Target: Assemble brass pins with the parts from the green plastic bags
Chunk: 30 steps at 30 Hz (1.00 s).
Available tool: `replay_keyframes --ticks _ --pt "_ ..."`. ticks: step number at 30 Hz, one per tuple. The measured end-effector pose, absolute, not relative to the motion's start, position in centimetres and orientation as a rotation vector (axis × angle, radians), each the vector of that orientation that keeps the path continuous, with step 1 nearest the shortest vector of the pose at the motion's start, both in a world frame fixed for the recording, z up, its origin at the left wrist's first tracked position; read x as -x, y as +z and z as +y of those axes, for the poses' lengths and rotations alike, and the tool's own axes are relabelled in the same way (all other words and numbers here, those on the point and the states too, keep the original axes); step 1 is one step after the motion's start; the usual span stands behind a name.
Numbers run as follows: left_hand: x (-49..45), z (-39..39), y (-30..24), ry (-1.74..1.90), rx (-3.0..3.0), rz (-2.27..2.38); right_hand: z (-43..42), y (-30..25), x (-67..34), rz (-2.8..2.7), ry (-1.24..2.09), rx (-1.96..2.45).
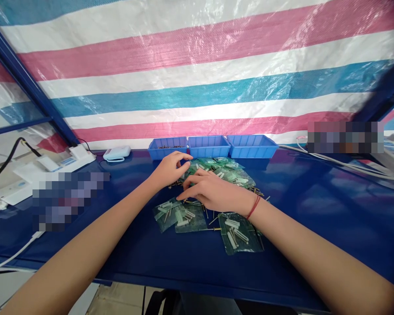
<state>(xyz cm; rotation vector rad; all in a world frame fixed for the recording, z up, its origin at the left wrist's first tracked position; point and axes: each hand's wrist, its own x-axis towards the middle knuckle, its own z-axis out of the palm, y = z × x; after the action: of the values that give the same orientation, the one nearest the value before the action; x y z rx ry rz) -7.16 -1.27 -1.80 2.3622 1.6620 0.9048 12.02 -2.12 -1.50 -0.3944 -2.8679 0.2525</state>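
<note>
Over the pile on the blue table, my left hand (172, 168) reaches in from the left, thumb and index finger apart, nothing visible in it. Just right of it and closer to me, my right hand (208, 189) has its fingers spread and bent over loose screws (213, 219); its fingertips are partly hidden. Beyond both hands lies a heap of clear plastic bags (239, 175). Nearer me are a bag of white wall plugs and screws (238, 234), a similar bag (190, 216) and another packet (166, 214) at its left.
Three blue bins stand along the back: the left bin (157, 153) with small screws in it, the middle bin (208, 151) and the right bin (252, 151). At left are a white device (116, 153) and a power strip (19, 190); cables (341, 162) run at right.
</note>
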Motion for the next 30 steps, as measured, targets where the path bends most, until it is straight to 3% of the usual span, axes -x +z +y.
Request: replay_keyframes --ticks 11,20,30 --pt "7.6 -1.8 -1.4 0.858 -2.295 1.623 -1.9 -1.2 -12.1 -2.707 0.542 0.500" --pt "8.6 -2.8 0.2 0.470 -2.178 1.249 -1.3 -1.1 -13.4 -2.257 1.039 0.871" --pt "7.1 -3.5 0.1 0.667 -2.120 1.176 -1.3 -0.6 -13.7 -2.151 1.265 0.873"
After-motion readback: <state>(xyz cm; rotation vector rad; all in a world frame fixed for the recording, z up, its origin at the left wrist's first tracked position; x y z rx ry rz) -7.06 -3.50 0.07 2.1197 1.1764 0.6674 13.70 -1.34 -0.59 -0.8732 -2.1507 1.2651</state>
